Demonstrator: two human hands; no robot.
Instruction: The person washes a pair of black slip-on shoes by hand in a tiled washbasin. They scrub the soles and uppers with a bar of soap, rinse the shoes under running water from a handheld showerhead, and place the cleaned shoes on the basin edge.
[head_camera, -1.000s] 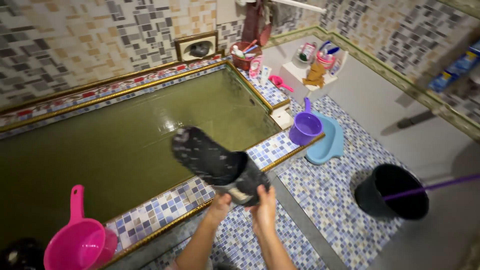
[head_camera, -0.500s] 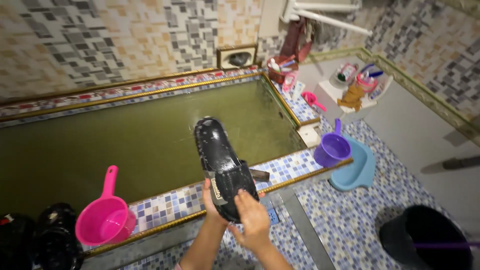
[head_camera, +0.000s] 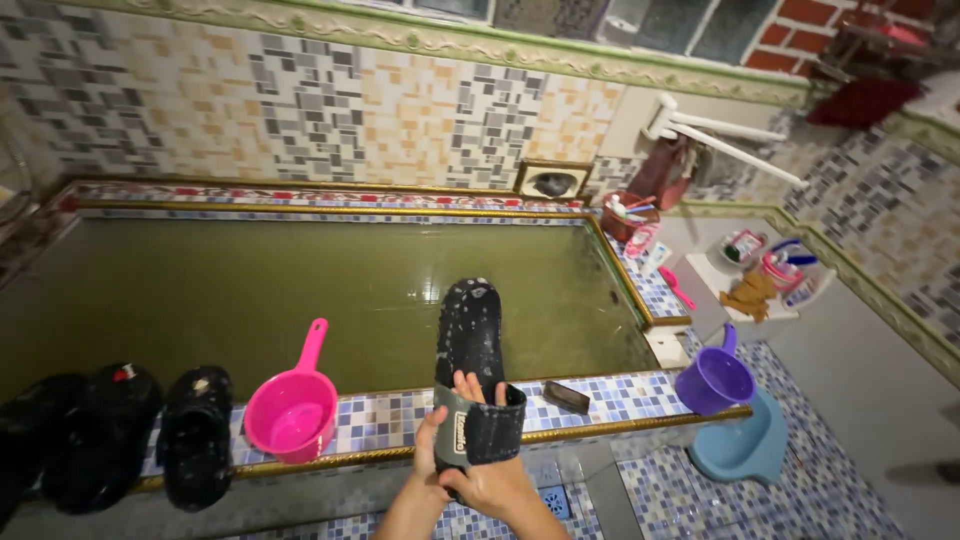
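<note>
Nearest, both hands grip one wet black slide sandal (head_camera: 470, 375) held upright, its toe pointing far over the tiled ledge (head_camera: 610, 398). The left hand (head_camera: 432, 462) wraps the left side of the strap, fingers curled shut around it, while the right hand (head_camera: 492, 482) cups the heel end with fingertips (head_camera: 468, 386) hooked over the strap's top edge. On the ledge to the left sit a pink dipper (head_camera: 292, 412) and other black shoes (head_camera: 192, 436); to the right lie a small dark brush (head_camera: 566, 396) and a purple dipper (head_camera: 714, 380). Beyond the ledge, the tank of greenish water (head_camera: 300, 290) stretches to the mosaic wall (head_camera: 330, 105).
</note>
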